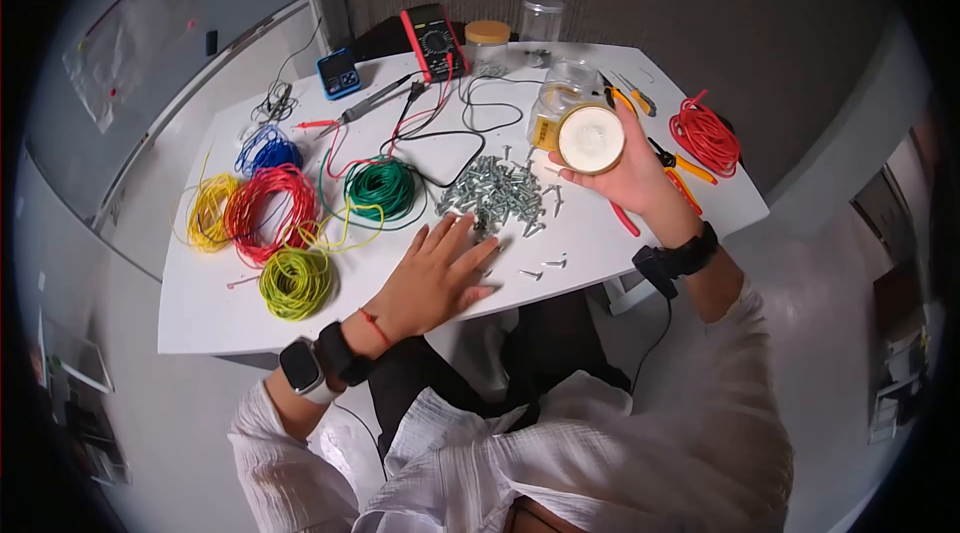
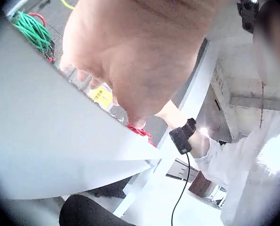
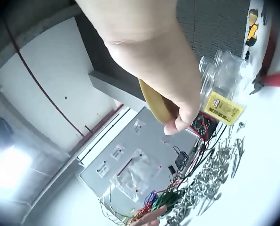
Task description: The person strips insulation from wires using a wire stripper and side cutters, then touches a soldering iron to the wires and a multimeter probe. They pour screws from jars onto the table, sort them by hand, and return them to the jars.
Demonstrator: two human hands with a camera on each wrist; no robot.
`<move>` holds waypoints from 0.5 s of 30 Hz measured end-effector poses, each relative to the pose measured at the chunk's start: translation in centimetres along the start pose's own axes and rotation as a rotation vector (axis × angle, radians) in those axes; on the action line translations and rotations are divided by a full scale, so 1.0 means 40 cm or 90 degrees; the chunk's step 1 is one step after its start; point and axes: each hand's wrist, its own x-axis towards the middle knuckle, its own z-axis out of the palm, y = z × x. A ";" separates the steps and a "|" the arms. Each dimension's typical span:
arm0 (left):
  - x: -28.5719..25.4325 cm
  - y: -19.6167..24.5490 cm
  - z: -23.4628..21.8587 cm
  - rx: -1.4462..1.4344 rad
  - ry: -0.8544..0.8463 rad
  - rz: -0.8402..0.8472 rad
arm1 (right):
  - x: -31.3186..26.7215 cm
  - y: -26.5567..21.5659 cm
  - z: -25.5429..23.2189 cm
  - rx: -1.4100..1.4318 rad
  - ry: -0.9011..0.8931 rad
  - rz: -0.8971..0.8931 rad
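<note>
My right hand (image 1: 645,181) grips a round jar lid (image 1: 591,140) by its edge, its white inner face turned up toward the head camera. In the right wrist view the lid's golden rim (image 3: 154,102) shows beside the fingers. Just behind the lid is a clear jar (image 1: 572,76) with a yellow label (image 3: 223,109). A heap of silver screws (image 1: 490,193) lies at the middle of the table. At the near edge of that heap, my left hand (image 1: 428,278) is spread palm down with fingers extended, the fingertips right by the screws.
Coils of red wire (image 1: 240,218), green wire (image 1: 383,189) and yellow-green wire (image 1: 296,285) lie at left. A multimeter (image 1: 435,43), a lidded jar (image 1: 488,45) and another clear jar (image 1: 542,23) stand behind. Pliers (image 1: 690,167) and a red coil (image 1: 704,136) are at right.
</note>
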 end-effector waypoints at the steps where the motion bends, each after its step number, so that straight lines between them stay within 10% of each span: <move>1: -0.006 0.005 -0.014 -0.013 -0.011 -0.006 | -0.014 -0.017 -0.009 0.085 -0.027 0.026; 6: -0.070 0.038 -0.087 -0.040 -0.016 -0.002 | 0.081 -0.176 -0.098 -0.122 -0.031 -0.128; 8: -0.104 0.033 -0.081 -0.068 0.055 -0.058 | 0.142 -0.214 -0.070 -0.741 0.209 -0.298; 10: -0.138 0.014 -0.047 -0.041 0.117 -0.082 | 0.259 -0.233 -0.144 -1.055 0.182 -0.375; 15: -0.152 0.005 -0.024 -0.023 0.159 -0.136 | 0.397 -0.215 -0.157 -1.209 0.121 -0.257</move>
